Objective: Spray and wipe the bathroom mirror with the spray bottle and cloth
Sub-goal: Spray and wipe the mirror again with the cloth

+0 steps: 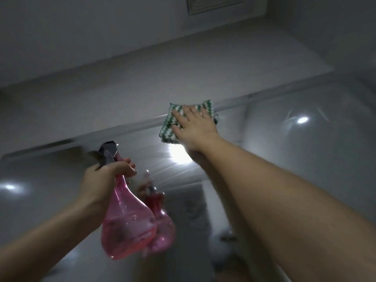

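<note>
Wiping underway: right hand (193,123) presses flat the cloth (171,127) at mirror's (305,159) twelve o'clock edge; left hand (105,176) grasps spray bottle (126,220); next, likely sweep downward

Cloth (168,127) on mirror's (305,159) top edge — spray bottle (126,220) lower left.

Mirror (284,159): smooth, glossy glass showing bright glare spots and faint horizontal streaks. Cloth (168,127): soft woven fabric, matt, with a ribbed green-and-white zigzag texture. Spray bottle (126,222): translucent pink plastic, glossy and smooth, topped by a dark, shiny plastic head. Wall (122,88) above: matt, even finish.
</note>
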The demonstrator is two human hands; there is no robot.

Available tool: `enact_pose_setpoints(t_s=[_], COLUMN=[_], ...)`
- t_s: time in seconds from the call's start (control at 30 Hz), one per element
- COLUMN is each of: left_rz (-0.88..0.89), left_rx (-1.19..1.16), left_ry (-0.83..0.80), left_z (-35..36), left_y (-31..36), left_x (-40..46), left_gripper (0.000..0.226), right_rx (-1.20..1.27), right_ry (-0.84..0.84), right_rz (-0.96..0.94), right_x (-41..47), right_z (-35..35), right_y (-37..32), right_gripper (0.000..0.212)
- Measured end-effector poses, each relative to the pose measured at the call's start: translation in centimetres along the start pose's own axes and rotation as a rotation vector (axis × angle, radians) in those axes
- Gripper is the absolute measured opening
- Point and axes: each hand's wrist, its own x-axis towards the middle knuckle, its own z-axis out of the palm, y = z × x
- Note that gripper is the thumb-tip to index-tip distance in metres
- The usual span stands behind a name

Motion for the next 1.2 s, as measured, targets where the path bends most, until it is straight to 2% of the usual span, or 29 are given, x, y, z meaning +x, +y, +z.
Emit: enact_pose_setpoints(t_s=[0.4, 0.63, 0.8, 0.9, 1.03, 1.2], left_rz=[-0.051, -0.073, -0.131, -0.110, -0.090, -0.056], left_rx=[-0.015, 0.008, -0.027, 0.054, 0.036, 0.012], left_ry=[-0.175, -0.184, -0.221, -0.225, -0.178, -0.144], left_z=[16.5, 19.8, 16.4, 13.4, 10.2, 6.0], left_y=[2.7, 3.0, 1.8, 1.1, 0.5, -0.4], left_x=[-6.4, -10.7, -13.7, -13.7, -13.0, -11.5], left_gripper=[0.014, 0.008, 0.010, 0.023, 0.020, 0.015], right_rx=[-0.032, -0.042, -0.053, -0.044, -0.035, 0.013], right_ry=[-0.015, -0.029, -0.043, -0.057, -0.001, -0.033], right_rz=[0.175, 0.323, 0.400, 0.418, 0.283, 0.123], right_x=[-8.1, -14.4, -17.5, -17.5, -16.2, -13.5], right_z=[-3.7, -4.7, -4.1, -3.7, -2.0, 0.4], right_y=[18.7, 24.3, 21.6, 18.6, 11.7, 1.4], right_gripper=[0.057, 0.057, 0.057, 0.057, 0.057, 0.057])
